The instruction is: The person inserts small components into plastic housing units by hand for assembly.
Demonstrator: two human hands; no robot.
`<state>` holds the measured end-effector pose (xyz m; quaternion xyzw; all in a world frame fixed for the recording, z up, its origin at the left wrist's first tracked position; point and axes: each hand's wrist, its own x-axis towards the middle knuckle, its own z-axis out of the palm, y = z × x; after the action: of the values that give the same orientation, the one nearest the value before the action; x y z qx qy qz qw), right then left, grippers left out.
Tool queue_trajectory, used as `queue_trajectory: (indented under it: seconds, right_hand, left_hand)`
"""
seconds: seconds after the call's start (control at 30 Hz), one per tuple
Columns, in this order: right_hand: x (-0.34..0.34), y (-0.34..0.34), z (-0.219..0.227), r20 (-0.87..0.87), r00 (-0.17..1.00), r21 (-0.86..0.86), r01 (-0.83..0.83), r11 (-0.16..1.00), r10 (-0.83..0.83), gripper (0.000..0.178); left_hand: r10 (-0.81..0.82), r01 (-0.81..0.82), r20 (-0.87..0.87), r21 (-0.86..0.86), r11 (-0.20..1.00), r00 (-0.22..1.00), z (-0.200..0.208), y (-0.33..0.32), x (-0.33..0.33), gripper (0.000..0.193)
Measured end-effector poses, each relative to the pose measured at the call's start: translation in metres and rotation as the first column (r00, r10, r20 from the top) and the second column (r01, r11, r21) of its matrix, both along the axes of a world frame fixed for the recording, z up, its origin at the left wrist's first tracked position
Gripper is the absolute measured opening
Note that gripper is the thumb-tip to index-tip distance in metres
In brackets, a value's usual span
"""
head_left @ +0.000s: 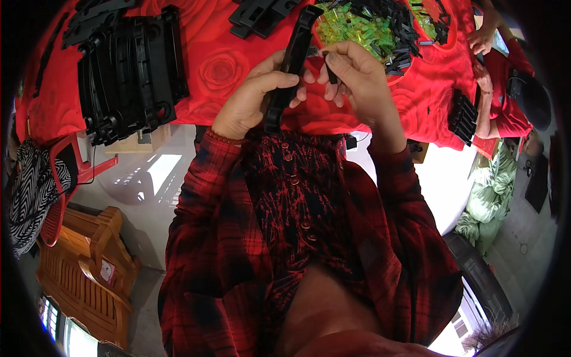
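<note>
My left hand [262, 89] is closed round a long black plastic strip [289, 71], which stands upright in the picture with its far end over the table. Just right of it, my right hand [357, 74] pinches a small black plastic piece [331, 68] between thumb and fingers. The small piece is apart from the strip, and the fingertips of both hands come close together. Beyond my right hand lies a red tray [408, 66] heaped with small yellow-green clear pieces [357, 30] and small black pieces [404, 35].
A row of long black strips [128, 71] lies on the red rose-patterned cloth [223, 71] at left, with more black parts [259, 15] at the far edge. At right, another person's hands [485, 77] are near a black stack [463, 116]. A red chair [59, 190] stands lower left.
</note>
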<state>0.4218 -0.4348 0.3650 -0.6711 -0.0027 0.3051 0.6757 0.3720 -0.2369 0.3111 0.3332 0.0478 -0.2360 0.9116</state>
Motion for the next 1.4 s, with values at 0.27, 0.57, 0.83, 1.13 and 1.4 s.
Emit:
queue_trajectory:
  seconds: [0.27,0.57,0.83,1.13,1.4]
  right_hand:
    - [0.003,-0.006,-0.003,0.171,0.975,-0.018,-0.143,0.990,0.143,0.034]
    - [0.002,0.000,-0.001,0.222,0.973,-0.025,-0.067,0.997,0.071,0.021]
    - [0.001,0.002,0.006,0.247,0.967,-0.059,-0.051,0.997,0.064,0.018]
    - [0.002,0.008,0.021,0.342,0.933,-0.170,-0.052,0.984,0.108,0.014]
    - [-0.001,0.021,0.017,0.461,0.884,-0.147,-0.005,0.989,0.073,0.014]
  left_hand:
    - [-0.031,0.025,-0.128,-0.053,0.998,0.991,-0.012,0.003,0.003,0.039]
    - [-0.067,0.042,-0.152,-0.164,0.986,0.986,-0.025,0.004,0.002,0.037]
    - [-0.041,0.023,-0.186,-0.095,0.995,0.982,-0.017,0.003,0.001,0.039]
    - [-0.038,0.014,-0.102,-0.230,0.973,0.994,-0.024,0.007,0.002,0.039]
    - [-0.008,-0.001,-0.076,-0.113,0.994,0.997,-0.017,0.004,0.003,0.039]
